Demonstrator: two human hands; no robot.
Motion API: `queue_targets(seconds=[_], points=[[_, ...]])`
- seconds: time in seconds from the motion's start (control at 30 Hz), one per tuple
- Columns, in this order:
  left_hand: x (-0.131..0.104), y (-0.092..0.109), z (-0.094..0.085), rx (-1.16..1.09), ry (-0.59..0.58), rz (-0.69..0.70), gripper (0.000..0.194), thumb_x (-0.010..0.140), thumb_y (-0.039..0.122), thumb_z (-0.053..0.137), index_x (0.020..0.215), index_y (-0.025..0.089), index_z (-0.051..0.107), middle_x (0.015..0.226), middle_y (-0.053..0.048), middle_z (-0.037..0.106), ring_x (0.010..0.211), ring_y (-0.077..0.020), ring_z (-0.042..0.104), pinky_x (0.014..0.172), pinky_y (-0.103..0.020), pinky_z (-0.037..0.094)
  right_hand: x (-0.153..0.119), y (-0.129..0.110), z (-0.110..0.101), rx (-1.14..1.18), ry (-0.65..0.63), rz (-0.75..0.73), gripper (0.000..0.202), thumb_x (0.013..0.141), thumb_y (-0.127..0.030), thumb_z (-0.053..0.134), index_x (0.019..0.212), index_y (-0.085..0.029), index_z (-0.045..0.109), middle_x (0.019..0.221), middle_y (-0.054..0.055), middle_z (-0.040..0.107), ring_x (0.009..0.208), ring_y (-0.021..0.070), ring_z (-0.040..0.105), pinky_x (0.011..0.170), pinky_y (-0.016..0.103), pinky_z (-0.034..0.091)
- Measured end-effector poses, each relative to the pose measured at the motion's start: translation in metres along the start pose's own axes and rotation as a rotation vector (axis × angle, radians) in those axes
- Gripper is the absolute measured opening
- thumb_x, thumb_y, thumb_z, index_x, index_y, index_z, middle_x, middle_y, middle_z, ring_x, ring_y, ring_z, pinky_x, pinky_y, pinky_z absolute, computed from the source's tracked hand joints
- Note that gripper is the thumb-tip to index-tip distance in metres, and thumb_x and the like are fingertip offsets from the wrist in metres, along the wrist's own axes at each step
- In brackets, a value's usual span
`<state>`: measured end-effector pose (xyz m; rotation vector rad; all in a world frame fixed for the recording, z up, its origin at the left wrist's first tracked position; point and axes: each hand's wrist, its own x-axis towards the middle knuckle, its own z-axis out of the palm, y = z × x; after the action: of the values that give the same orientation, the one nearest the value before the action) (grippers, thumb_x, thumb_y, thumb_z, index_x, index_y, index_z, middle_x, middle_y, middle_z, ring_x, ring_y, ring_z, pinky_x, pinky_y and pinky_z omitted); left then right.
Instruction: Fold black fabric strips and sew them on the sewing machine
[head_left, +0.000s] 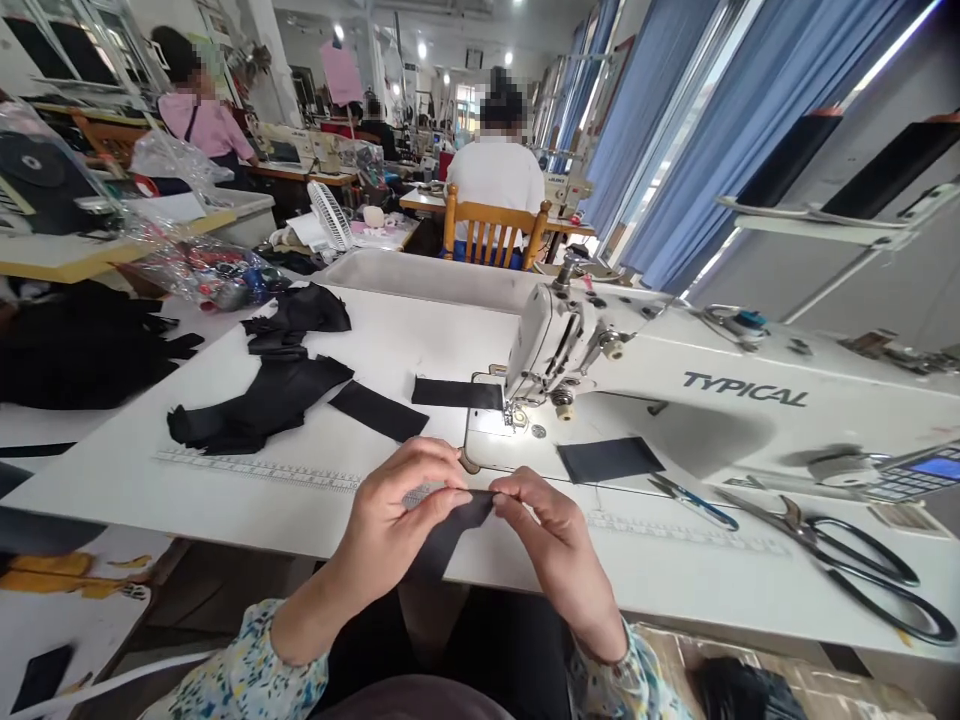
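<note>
Between my two hands a black fabric piece [442, 545] is stretched at its top edge, hanging over the table's front edge. My left hand [405, 505] pinches one end of that edge between thumb and finger. The other end is pinched by my right hand [544, 530]. Just beyond them, a black fabric strip [456, 392] lies with its right end by the needle area of a white sewing machine [555, 350]. Another black strip [380, 410] rests to its left, and a dark rectangular piece [610, 460] lies to the right of the needle.
Large scissors [847, 560] and blue-handled thread snips [697, 502] lie at the right. Crumpled black fabric pieces [262, 400] sit at the left, behind a clear ruler [255, 467]. Thread cones [791, 155] stand upper right. A person in white [495, 170] sits ahead.
</note>
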<state>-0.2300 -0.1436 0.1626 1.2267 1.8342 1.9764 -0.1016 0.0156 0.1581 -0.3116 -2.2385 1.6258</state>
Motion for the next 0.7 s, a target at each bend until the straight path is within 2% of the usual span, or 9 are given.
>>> queue_targets(seconds=[0.1,0.17,0.23,0.33,0.4,0.47,0.57,0.7], points=[[0.001,-0.002,0.001,-0.036,0.107,-0.112,0.006,0.089,0.019,0.074,0.084,0.022,0.075,0.096,-0.008,0.069,0.105,-0.0258,0.066,0.089,-0.034,0.055,-0.003,0.002,-0.009,-0.073,0.092,0.007,0.017,0.101,-0.039,0.059,0.111,-0.029,0.068,0.111,0.003,0.061,0.104,0.0204,0.058,0.095,0.034,0.044],[0.000,-0.003,0.003,0.022,0.154,-0.073,0.007,0.089,0.017,0.073,0.086,0.023,0.075,0.098,-0.007,0.068,0.106,-0.0254,0.065,0.094,-0.036,0.054,-0.007,0.000,-0.010,-0.023,0.095,0.051,0.020,0.101,-0.041,0.059,0.116,-0.029,0.066,0.115,0.004,0.061,0.107,0.0210,0.057,0.097,0.035,0.043],[0.000,-0.004,0.005,0.155,0.144,0.083,0.014,0.090,0.011,0.071,0.091,0.025,0.076,0.101,-0.007,0.066,0.109,-0.0258,0.064,0.097,-0.039,0.053,-0.012,-0.002,-0.005,0.157,-0.012,0.099,0.024,0.103,-0.044,0.053,0.106,-0.026,0.068,0.102,0.004,0.063,0.096,0.0200,0.059,0.090,0.034,0.046],[-0.003,-0.006,0.008,0.380,0.022,0.381,0.032,0.087,0.001,0.067,0.101,0.028,0.078,0.102,-0.007,0.065,0.114,-0.0272,0.062,0.100,-0.042,0.053,-0.014,-0.001,0.007,0.487,-0.155,0.163,0.038,0.106,-0.047,0.045,0.091,-0.020,0.068,0.087,0.004,0.062,0.081,0.0184,0.059,0.082,0.034,0.048],[-0.004,-0.008,0.009,0.509,-0.057,0.515,0.038,0.085,0.000,0.068,0.106,0.030,0.078,0.102,-0.007,0.065,0.116,-0.0277,0.062,0.101,-0.043,0.053,-0.011,0.004,0.013,0.612,-0.117,0.207,0.035,0.104,-0.046,0.050,0.086,-0.019,0.064,0.084,0.003,0.062,0.077,0.0178,0.059,0.083,0.035,0.048],[-0.007,-0.011,0.009,0.597,-0.097,0.590,0.038,0.084,0.002,0.072,0.108,0.030,0.077,0.100,-0.007,0.066,0.115,-0.0277,0.062,0.102,-0.043,0.053,-0.007,0.009,0.014,0.661,-0.066,0.243,0.030,0.100,-0.043,0.058,0.082,-0.020,0.060,0.080,0.001,0.061,0.075,0.0167,0.059,0.083,0.034,0.048],[-0.010,-0.015,0.007,0.632,-0.134,0.611,0.036,0.084,0.004,0.073,0.108,0.031,0.076,0.101,-0.006,0.067,0.115,-0.0276,0.062,0.104,-0.045,0.053,-0.005,0.013,0.012,0.642,-0.058,0.257,0.023,0.098,-0.037,0.062,0.083,-0.020,0.060,0.077,-0.001,0.061,0.074,0.0155,0.058,0.084,0.032,0.046],[-0.009,-0.009,0.003,0.486,-0.175,0.463,0.022,0.084,0.011,0.077,0.102,0.025,0.075,0.104,-0.009,0.066,0.115,-0.0299,0.061,0.101,-0.045,0.053,-0.004,0.012,0.012,0.604,-0.073,0.235,0.023,0.100,-0.035,0.058,0.083,-0.019,0.063,0.080,0.000,0.063,0.077,0.0153,0.057,0.083,0.031,0.045]])
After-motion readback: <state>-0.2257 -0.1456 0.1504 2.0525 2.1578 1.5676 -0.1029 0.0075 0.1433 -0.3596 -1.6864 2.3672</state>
